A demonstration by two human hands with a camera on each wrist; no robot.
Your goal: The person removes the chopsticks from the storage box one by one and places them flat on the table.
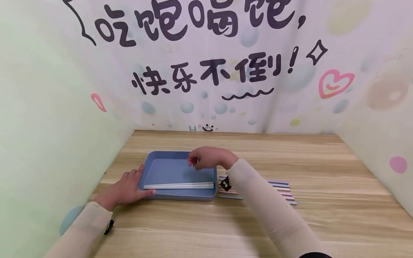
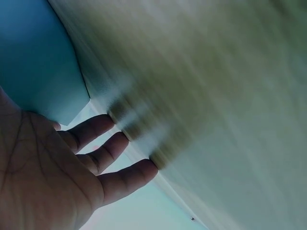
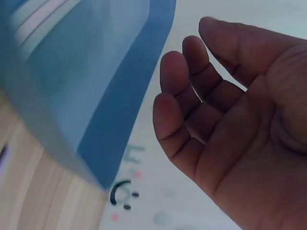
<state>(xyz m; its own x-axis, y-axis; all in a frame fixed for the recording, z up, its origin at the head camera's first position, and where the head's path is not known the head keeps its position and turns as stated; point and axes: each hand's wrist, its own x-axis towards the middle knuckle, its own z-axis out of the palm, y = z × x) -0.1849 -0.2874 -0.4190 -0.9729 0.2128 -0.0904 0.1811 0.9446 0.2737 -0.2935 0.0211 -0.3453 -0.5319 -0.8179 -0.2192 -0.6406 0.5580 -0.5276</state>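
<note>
A shallow blue tray point(image 1: 180, 197) sits on the table, with several thin white sticks point(image 1: 179, 186) lying side by side along its front wall. My left hand point(image 1: 129, 188) rests against the tray's left side, its thumb at the front left corner. In the left wrist view, the left fingers point(image 2: 127, 179) stretch out over the wood beside the tray wall. Above the back right part of the tray hovers my right hand point(image 1: 209, 158). Its fingers point(image 3: 173, 74) are loosely bent with nothing between them, as the right wrist view shows.
Several thin coloured sticks point(image 1: 284, 194) lie in a row on the wooden table point(image 1: 322, 172) right of the tray, partly hidden under the right forearm. A printed cloth wall point(image 1: 206, 107) stands behind the table, with pale walls at both sides.
</note>
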